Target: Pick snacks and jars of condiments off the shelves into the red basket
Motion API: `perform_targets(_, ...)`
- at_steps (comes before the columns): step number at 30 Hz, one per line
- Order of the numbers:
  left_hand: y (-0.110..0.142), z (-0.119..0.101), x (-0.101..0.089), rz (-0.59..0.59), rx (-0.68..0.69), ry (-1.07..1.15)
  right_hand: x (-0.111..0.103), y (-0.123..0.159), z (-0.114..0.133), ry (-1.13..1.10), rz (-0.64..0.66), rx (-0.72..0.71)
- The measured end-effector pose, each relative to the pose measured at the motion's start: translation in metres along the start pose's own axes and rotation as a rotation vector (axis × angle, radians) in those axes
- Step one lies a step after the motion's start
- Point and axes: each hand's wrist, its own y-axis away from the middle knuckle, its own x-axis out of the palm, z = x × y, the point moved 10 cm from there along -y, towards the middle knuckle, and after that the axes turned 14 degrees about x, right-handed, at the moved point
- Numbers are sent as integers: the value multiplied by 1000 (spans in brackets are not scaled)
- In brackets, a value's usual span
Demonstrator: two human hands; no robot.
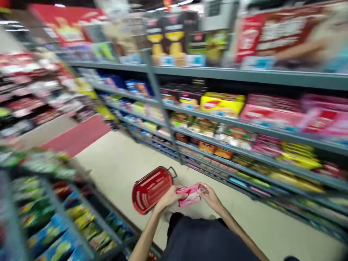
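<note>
A small pink snack packet [190,195] is held in front of my body, between both hands. My left hand [172,195] grips its left end, thumb across the front. At the other end, the fingers of my right hand [207,194] pinch the packet's upper right corner. Print on the packet is too blurred to read. Just left of my left hand, a red shopping basket [152,188] with a dark handle stands on the floor.
Tall grey shelves [244,74] full of packaged snacks run along the right. A lower rack [54,224] of colourful bags stands at the left. Pale floor [114,156] lies between them, with a red-fronted display [78,134] farther back.
</note>
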Motion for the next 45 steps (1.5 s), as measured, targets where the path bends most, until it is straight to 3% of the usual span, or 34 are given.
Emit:
perform_targets(4, -81, -82, 121, 341, 158, 13, -131, 61, 19, -37, -163, -28)
perform_targets(6, -120, -121, 165, 384, 224, 18, -191, 92, 25, -81, -274, -60)
perform_targets(11, -211, -198, 228, 311, 369, 95, -318, 148, 63, -101, -574, -152)
perform_targets(13, -241, -225, 240, 286, 454, 157, -358, 157, 89, -58, -682, -200)
perform_targets(16, -279, -256, 242, 184, 591, 187, -399, 152, 121, 10, -777, -220)
perform_targets(21, -318, -264, 240, 105, 644, 166, -430, 116, 131, 55, -764, -177)
perform_targets(27, -325, -259, 232, 64, 643, 156, -441, 97, 133, 32, -689, -227)
perform_targets(35, -333, -280, 248, 66, 847, -299, -448, 90, 166, 579, -790, -419)
perform_targets(45, -343, -268, 259, 9, 956, -532, -436, 67, 151, 944, -816, -360)
